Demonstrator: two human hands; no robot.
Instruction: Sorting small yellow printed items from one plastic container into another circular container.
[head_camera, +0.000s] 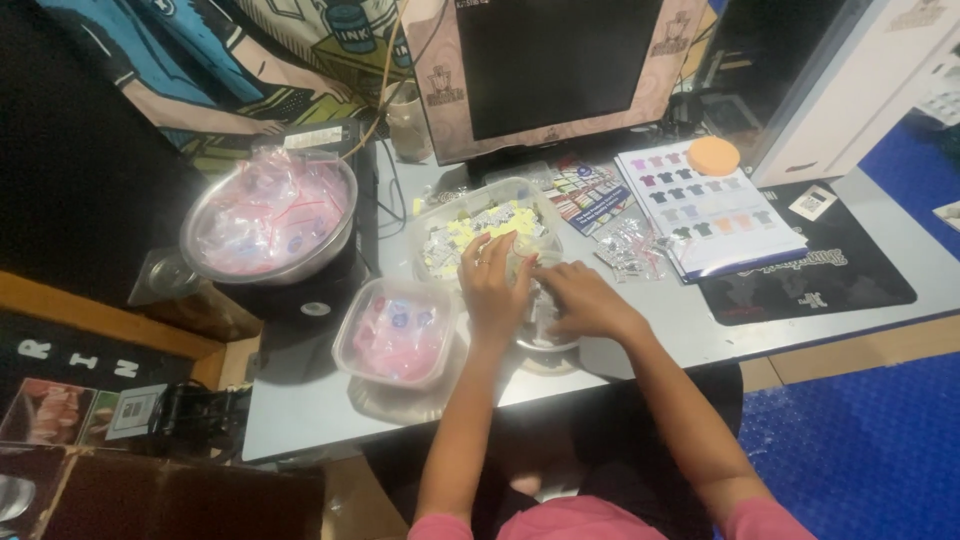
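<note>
The person sits at a grey surface (820, 300) with both hands close together over a small metal bowl (545, 335) at the near edge. The left hand (493, 280) is curled, fingers bent down as if pinching something tiny, but I cannot tell what it holds. The right hand (585, 300) lies flat with fingers stretched toward the left one, touching it or nearly so. Just behind the hands is a clear tub (480, 230) full of little yellow and white bits. To the left sits a clear box of pink packets (395, 335), and farther left a big metal bowl of little plastic bags (268, 215). I think it goes best to pick one small bit at a time, keep the hands low over the bowl, and move slowly so nothing spills.
</note>
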